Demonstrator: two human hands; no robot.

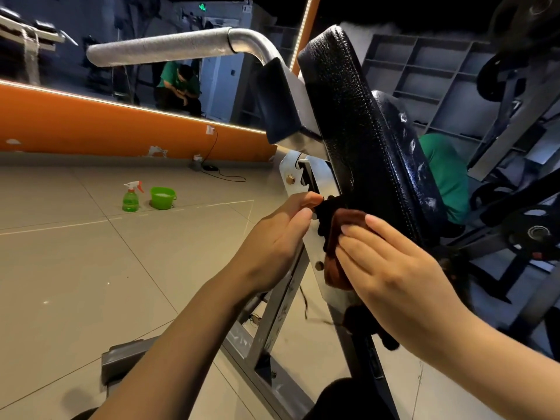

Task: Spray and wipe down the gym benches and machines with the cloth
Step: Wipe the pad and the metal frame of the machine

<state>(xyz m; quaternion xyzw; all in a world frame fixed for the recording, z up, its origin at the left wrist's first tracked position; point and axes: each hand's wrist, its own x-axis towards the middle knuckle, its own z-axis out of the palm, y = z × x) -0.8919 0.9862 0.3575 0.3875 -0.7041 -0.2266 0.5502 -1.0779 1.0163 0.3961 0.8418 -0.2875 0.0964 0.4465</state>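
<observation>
Head view, read left to right. On the tiled floor (75, 268) at far left stand a green spray bottle (131, 197) with a white and red trigger, and just beside it a green plastic bucket (163, 197); both are well apart from the hands. Behind them runs an orange wall band (91, 128), with a mirror (136, 56) above it that shows a crouching person in a green top (178, 86).

The left hand (281, 237) holds the edge of a notched metal bracket (306, 213) of the bench frame (272, 322); its fingers (298, 221) are curled, thumb tip near a dark fold of cloth.

The brown cloth (336, 237) lies against the bracket, beside the lower edge of the black padded bench (351, 116). The right hand (391, 265) presses it there with fingers (357, 241) straight and close together, flat on the cloth. A darker part (325, 212) between the two hands may belong to the same cloth; the view does not settle this.

A grey foam-wrapped handle bar (157, 50) projects from the top of the frame. Weight plates (533, 234) sit at the right.
</observation>
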